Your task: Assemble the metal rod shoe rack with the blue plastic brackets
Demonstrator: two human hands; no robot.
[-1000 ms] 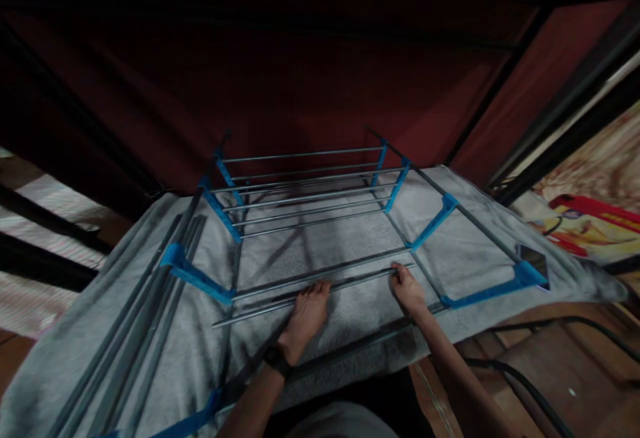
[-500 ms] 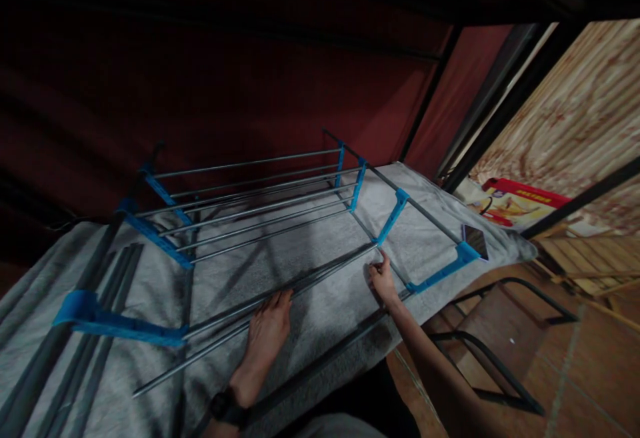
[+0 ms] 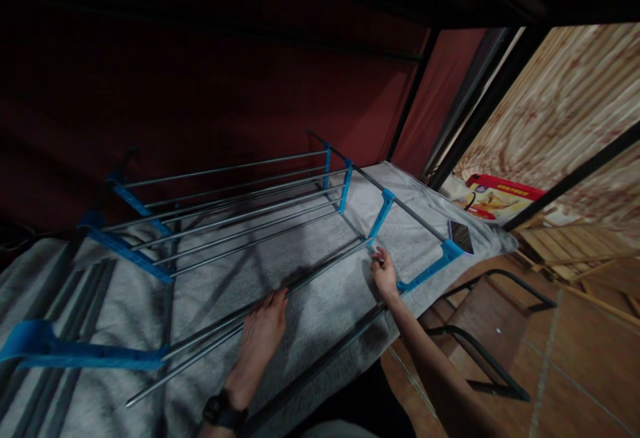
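A drying-rack-like frame of grey tubes with blue plastic brackets [image 3: 383,218] stands on a grey cloth [image 3: 325,311]. Thin metal rods [image 3: 200,238] span between its brackets at the back. My left hand [image 3: 265,321] is closed over a loose metal rod [image 3: 165,381], whose near end sticks out to the lower left. Beside it runs another rod [image 3: 330,263], reaching the blue bracket on the right; my fingers partly hide both. Just below that bracket, my right hand [image 3: 384,275] has its fingers loosely bent and apart, near the lower frame tube.
Several loose grey tubes [image 3: 75,318] lie at the left. A phone [image 3: 461,237] rests on the cloth's right side. Beyond are a red and yellow box [image 3: 500,197], a wooden slatted piece [image 3: 570,248] and a black-framed chair [image 3: 493,321] on the tiled floor.
My right hand has drawn slightly away from the rod's end at the bracket, its fingers loosening. My left hand stays on the rod. The view has shifted a little to the right.
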